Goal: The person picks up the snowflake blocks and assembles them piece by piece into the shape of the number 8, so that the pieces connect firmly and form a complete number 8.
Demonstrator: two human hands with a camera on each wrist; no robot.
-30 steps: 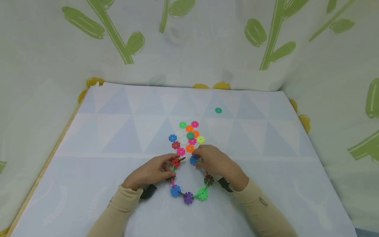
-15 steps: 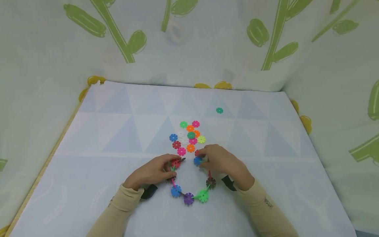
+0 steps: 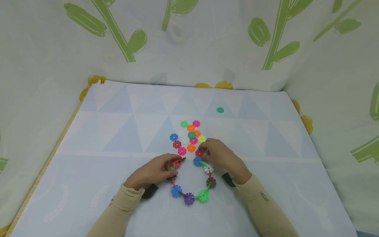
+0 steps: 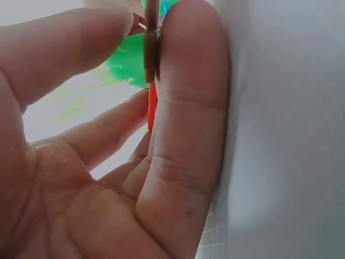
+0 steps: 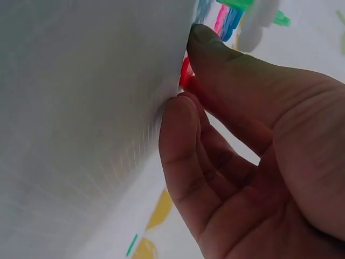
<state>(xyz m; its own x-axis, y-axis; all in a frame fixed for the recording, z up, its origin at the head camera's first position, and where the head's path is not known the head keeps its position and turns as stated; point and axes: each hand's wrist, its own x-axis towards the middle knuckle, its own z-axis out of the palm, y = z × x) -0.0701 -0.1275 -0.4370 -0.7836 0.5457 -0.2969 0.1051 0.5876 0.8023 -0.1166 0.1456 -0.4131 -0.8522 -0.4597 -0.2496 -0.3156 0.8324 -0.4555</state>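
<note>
A chain of coloured interlocking snowflake discs (image 3: 189, 198) curves in a ring on the table, its gap at the far side. My left hand (image 3: 152, 171) holds the chain's left end, fingers and thumb around its red, green and brown discs; a green disc (image 4: 129, 59) and a brown disc (image 4: 151, 43) show edge-on in the left wrist view. The right end finishes in a blue disc (image 3: 197, 161), linked by a green one to a white disc (image 3: 208, 168). Just beyond it, my right hand (image 3: 220, 156) pinches a loose red disc (image 3: 199, 153) at the table, fingers curled.
Loose discs lie clustered beyond the ring, among them an orange disc (image 3: 191, 148), a pink disc (image 3: 182, 151) and a blue disc (image 3: 173, 137). A lone teal disc (image 3: 220, 110) sits farther back. A patterned cloth (image 3: 142, 98) covers the table; a leaf-print curtain (image 3: 201, 42) hangs behind.
My right hand has let go of the chain's blue end and moved slightly away to the loose red disc, uncovering the white disc. The left hand stays on the chain.
</note>
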